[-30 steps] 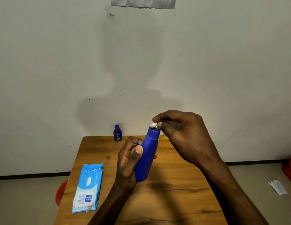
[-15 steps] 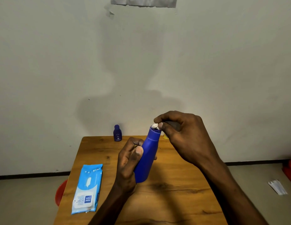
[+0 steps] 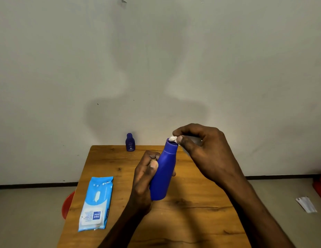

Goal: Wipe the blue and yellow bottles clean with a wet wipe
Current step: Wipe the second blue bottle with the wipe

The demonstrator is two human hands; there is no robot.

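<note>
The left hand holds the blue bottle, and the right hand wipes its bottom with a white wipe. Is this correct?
Not quite. In the head view the right hand presses the white wipe on the top of the blue bottle, not its bottom. The left hand does hold it.

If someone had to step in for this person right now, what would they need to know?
Left hand grips the blue bottle, tilted, lifted above the wooden table. Right hand pinches a small wad of wet wipe against the bottle's cap. Wipes pack lies on the table's left; a small dark blue bottle stands at the far edge. Cap wiping is underway. The yellow bottle is hidden behind the right hand; wiping it appears to be left.
</note>
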